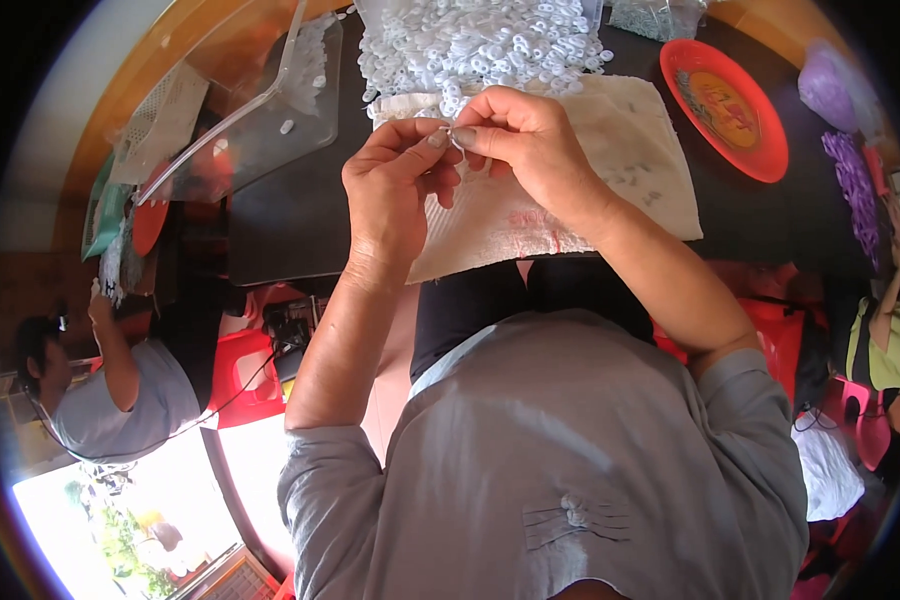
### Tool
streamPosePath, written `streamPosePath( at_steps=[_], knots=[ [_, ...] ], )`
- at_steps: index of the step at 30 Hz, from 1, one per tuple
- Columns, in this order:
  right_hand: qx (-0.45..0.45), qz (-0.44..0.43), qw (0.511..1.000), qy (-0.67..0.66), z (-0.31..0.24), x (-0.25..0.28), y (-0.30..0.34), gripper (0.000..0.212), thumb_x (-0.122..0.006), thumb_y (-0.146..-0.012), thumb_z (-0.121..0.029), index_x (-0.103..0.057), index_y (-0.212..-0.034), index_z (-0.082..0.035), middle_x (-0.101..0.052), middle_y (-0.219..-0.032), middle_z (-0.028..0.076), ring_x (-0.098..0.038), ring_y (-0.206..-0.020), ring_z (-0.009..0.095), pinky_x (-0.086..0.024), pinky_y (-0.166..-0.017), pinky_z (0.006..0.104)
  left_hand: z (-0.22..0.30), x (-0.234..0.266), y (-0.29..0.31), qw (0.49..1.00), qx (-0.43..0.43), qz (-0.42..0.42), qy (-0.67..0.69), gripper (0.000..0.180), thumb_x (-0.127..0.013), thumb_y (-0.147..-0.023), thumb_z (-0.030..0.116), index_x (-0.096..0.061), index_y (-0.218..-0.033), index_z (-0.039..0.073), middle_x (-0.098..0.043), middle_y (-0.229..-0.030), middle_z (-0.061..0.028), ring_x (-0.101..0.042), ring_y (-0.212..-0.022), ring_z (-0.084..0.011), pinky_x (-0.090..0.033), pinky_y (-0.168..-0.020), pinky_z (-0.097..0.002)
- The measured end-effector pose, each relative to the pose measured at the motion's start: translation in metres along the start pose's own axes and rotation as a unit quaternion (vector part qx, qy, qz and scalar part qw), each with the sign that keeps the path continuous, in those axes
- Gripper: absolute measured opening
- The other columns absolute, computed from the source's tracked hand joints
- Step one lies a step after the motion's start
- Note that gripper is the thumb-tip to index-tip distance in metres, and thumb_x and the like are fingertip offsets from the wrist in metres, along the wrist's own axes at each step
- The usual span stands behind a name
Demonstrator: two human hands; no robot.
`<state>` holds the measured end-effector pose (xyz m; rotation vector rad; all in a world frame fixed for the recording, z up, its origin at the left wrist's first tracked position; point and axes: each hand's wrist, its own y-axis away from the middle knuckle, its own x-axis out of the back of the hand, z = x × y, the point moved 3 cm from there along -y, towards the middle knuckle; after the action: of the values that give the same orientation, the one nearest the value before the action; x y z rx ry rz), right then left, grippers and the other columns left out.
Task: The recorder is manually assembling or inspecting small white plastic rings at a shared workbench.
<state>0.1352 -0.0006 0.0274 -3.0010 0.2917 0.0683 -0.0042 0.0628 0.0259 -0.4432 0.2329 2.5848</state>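
My left hand (390,195) and my right hand (540,150) meet over the near edge of a heap of small white plastic ring-shaped pieces (480,45). Thumbs and fingertips of both hands pinch one small white piece (456,140) between them; its exact shape is mostly covered by the fingers. Under the hands lies a cream cloth (660,150) with red marks and a few small dark bits on it. The heap spills from a clear bag onto the cloth's far edge.
On the dark table (280,230), a clear plastic container (260,150) stands left and a red plate (773,165) right. Farther right are a purple bag (827,88) and a purple strand bundle (850,185). A grey-filled bag (655,18) lies behind. Another person (130,390) is at left.
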Motion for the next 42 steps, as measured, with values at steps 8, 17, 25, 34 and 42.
streamPosePath(
  at_steps=[8, 17, 25, 34, 42],
  knots=[
    [0.036, 0.034, 0.998, 0.04, -0.002, 0.005, -0.002, 0.004, -0.062, -0.088, -0.007, -0.063, -0.091, -0.004, -0.061, -0.078, -0.001, -0.057, -0.071, 0.006, -0.043, -0.059, 0.02, -0.003, -0.003, -0.001, 0.998, 0.025, -0.014, 0.061, 0.01, -0.058, -0.089, 0.0, -0.061, -0.096, -0.007, -0.063, -0.076, -0.0124, -0.058, -0.058, -0.017, -0.044, -0.05, -0.0271],
    [0.038, 0.058, 0.998, 0.01, -0.008, 0.006, -0.002, 0.004, -0.062, -0.086, -0.005, -0.063, -0.086, -0.001, -0.06, -0.072, 0.001, -0.056, -0.066, 0.007, -0.045, -0.058, 0.0217, -0.01, 0.002, -0.006, 0.995, -0.005, -0.009, 0.099, 0.01, -0.061, -0.086, -0.003, -0.061, -0.096, -0.007, -0.063, -0.079, -0.0128, -0.06, -0.061, -0.0192, -0.047, -0.054, -0.029],
    [0.045, 0.038, 0.998, 0.009, -0.001, 0.003, -0.005, 0.004, -0.062, -0.086, -0.006, -0.063, -0.087, -0.002, -0.061, -0.074, 0.001, -0.057, -0.066, 0.007, -0.044, -0.057, 0.0206, -0.014, -0.009, -0.002, 0.996, -0.049, 0.005, 0.075, 0.01, -0.062, -0.086, -0.004, -0.061, -0.095, -0.007, -0.065, -0.082, -0.0125, -0.061, -0.064, -0.0166, -0.047, -0.055, -0.0259],
    [0.043, 0.032, 0.998, 0.012, 0.0, 0.0, -0.004, 0.004, -0.062, -0.087, -0.005, -0.063, -0.088, -0.002, -0.062, -0.076, 0.0, -0.057, -0.069, 0.006, -0.044, -0.058, 0.02, -0.021, -0.001, -0.003, 0.991, -0.001, -0.016, 0.131, 0.011, -0.058, -0.088, -0.004, -0.061, -0.098, -0.008, -0.065, -0.082, -0.0145, -0.06, -0.067, -0.0177, -0.046, -0.06, -0.0265],
    [0.032, 0.015, 0.999, 0.035, 0.005, -0.001, -0.004, 0.004, -0.062, -0.089, -0.005, -0.063, -0.092, -0.003, -0.065, -0.083, 0.001, -0.06, -0.074, 0.007, -0.044, -0.058, 0.0201, -0.023, -0.004, 0.0, 0.989, -0.016, 0.007, 0.148, 0.013, -0.058, -0.088, -0.005, -0.061, -0.1, -0.008, -0.065, -0.083, -0.0144, -0.06, -0.068, -0.0178, -0.046, -0.06, -0.0261]
  ],
)
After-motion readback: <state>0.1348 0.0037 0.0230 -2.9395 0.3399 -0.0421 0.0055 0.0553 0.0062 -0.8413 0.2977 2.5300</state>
